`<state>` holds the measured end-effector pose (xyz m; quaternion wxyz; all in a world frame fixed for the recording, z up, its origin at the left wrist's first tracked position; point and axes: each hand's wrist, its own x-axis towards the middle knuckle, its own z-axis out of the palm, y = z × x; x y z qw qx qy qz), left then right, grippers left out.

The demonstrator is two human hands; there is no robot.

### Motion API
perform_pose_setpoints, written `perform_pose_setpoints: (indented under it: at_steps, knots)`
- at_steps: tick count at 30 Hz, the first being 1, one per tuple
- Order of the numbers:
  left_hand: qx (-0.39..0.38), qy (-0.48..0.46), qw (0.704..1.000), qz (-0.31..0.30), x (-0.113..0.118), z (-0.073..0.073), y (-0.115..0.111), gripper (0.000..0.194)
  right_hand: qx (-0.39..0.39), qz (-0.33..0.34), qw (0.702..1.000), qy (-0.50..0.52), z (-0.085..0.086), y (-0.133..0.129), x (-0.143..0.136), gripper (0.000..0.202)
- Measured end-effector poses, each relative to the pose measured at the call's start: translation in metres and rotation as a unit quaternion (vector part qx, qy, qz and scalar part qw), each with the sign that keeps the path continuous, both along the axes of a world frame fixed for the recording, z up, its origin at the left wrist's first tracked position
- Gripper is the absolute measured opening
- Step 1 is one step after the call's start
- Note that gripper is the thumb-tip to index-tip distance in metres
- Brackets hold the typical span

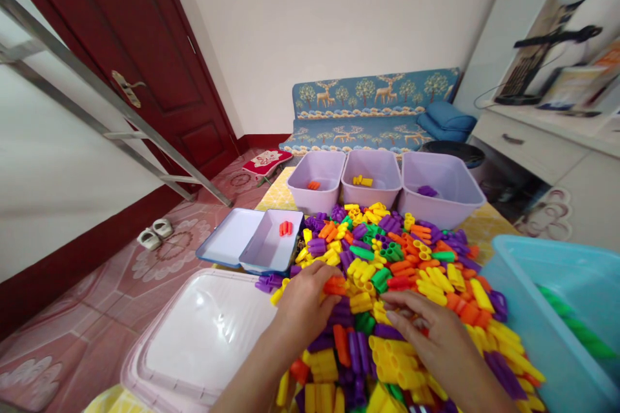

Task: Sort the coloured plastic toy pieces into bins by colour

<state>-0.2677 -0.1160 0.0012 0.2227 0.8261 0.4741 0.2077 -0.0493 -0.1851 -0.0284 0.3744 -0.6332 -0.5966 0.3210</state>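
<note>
Yellow-patterned tablecloth point(275, 192) beyond the hands is mostly buried; left hand point(305, 302) pinches orange plastic tube piece point(335, 285), right hand point(433, 329) half-curled, can't tell its hold.

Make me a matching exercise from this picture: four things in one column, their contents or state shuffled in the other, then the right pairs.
Things
1. Left tub
2. Middle tub
3. Right tub
4. Left hand

Contents or state
A. Purple pieces inside
B. Pinching an orange piece over the pile
C. Orange pieces inside
D. Yellow pieces inside

Right pairs: 1-C, 2-D, 3-A, 4-B
</note>
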Motion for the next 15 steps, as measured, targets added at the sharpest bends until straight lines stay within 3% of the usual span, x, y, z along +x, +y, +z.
perform_pose_setpoints:
  at_steps: [2, 4, 7, 9, 12, 15]
  knots:
    - [0.007, -0.012, 1.000, -0.024, -0.002, 0.009, 0.015, 0.031, -0.002, -0.005, 1.000, 0.003, 0.000, 0.000, 0.001, 0.025]
    - [0.021, -0.027, 0.999, -0.037, -0.003, 0.026, 0.045, 0.029, -0.006, -0.009, 1.000, 0.002, 0.000, 0.000, 0.001, 0.025]
    - [0.076, -0.068, 0.994, 0.039, 0.002, 0.058, 0.103, 0.028, -0.012, -0.009, 1.000, -0.006, 0.001, 0.000, 0.001, 0.027]
    - [0.147, -0.156, 0.972, 0.100, 0.008, 0.073, 0.134, 0.043, -0.012, -0.007, 1.000, -0.010, 0.000, 0.000, 0.001, 0.028]
    - [0.191, -0.259, 0.943, 0.081, 0.017, 0.072, 0.142, 0.063, -0.012, -0.014, 1.000, -0.003, -0.003, -0.001, 0.004, 0.029]
    - [0.153, -0.132, 0.979, 0.033, 0.019, 0.046, 0.108, 0.052, -0.009, -0.032, 0.999, 0.010, -0.004, -0.002, 0.008, 0.030]
